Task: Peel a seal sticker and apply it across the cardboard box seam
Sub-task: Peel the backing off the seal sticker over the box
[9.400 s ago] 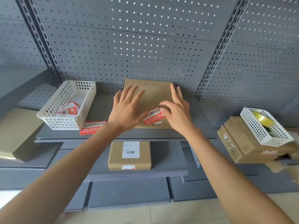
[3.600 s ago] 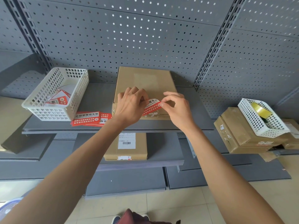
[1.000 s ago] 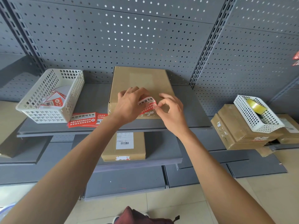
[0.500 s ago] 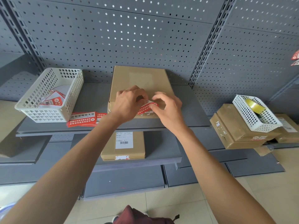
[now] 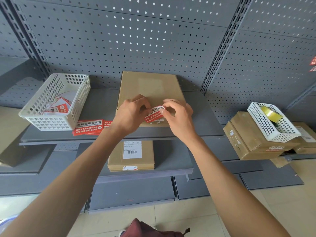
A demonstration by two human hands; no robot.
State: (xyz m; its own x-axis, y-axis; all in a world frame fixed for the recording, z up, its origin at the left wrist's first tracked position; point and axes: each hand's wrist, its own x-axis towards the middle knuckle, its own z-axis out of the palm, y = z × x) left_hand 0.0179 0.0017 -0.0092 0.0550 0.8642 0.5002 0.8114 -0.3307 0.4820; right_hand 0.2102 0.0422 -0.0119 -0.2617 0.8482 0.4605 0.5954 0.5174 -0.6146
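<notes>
A flat cardboard box (image 5: 150,88) lies on the grey shelf (image 5: 201,129) against the pegboard. Over its near edge I hold a red and white seal sticker (image 5: 154,114) between both hands. My left hand (image 5: 130,114) pinches the sticker's left end with curled fingers. My right hand (image 5: 179,117) pinches its right end between thumb and forefinger. The sticker arches between them just above the box's front edge. Whether any part of it touches the cardboard is hidden by my fingers.
A white basket (image 5: 56,101) with sticker sheets stands at the shelf's left, loose red stickers (image 5: 89,127) beside it. A labelled box (image 5: 130,155) sits on the lower shelf. At right, stacked boxes (image 5: 251,139) carry a white basket with a tape roll (image 5: 271,114).
Over the last second both hands stayed at the box's front edge. The sticker went from bunched between my fingers to spread a little wider and raised.
</notes>
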